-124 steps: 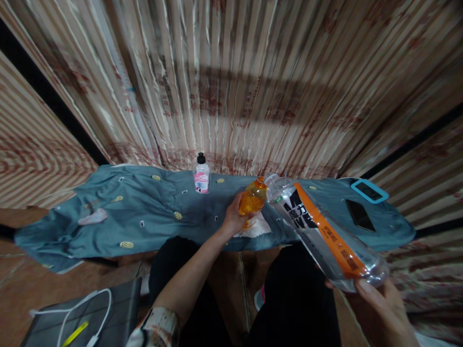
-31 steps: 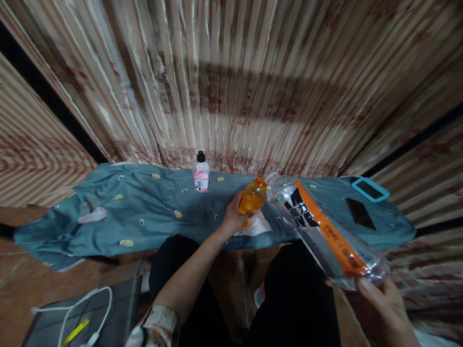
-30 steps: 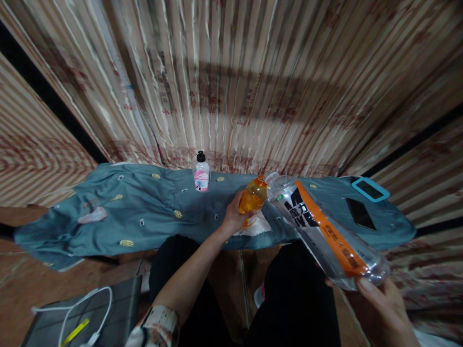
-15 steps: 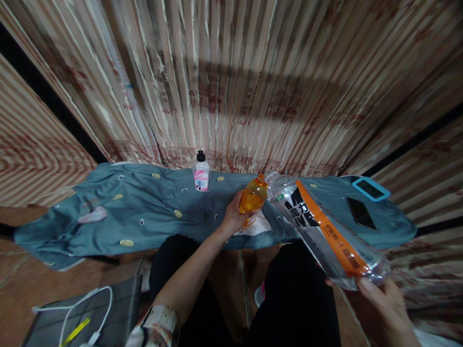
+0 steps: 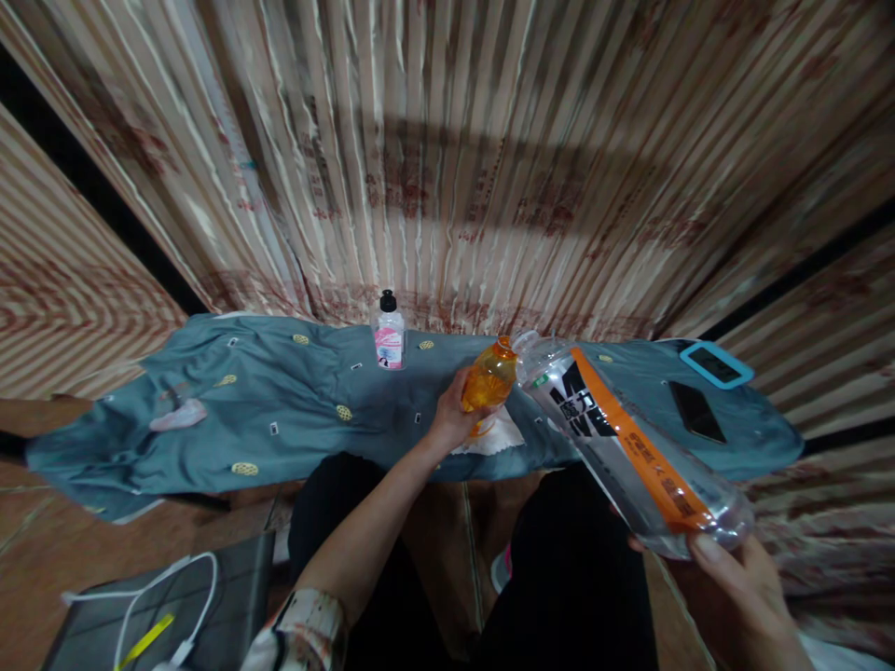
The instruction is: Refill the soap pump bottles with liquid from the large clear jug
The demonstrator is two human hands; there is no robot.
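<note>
My left hand (image 5: 454,413) is wrapped round a small orange translucent bottle (image 5: 489,377), which tilts to the right above the cloth-covered bench (image 5: 378,405). A large clear bottle with an orange and silver label (image 5: 622,438) is in my right hand (image 5: 734,578), held near its base. It lies slanted, its neck at the upper left by the mouth of the orange bottle; whether the two touch I cannot tell. Beneath the orange bottle is a white tissue (image 5: 500,436). Any liquid passing between the bottles is too small to make out.
A clear bottle with a black cap (image 5: 390,340) stands at the bench's back. On the right lie a blue-framed device (image 5: 717,364) and a dark phone (image 5: 697,412). A crumpled pale item (image 5: 180,415) lies left. A white cable (image 5: 213,587) rests on a grey surface.
</note>
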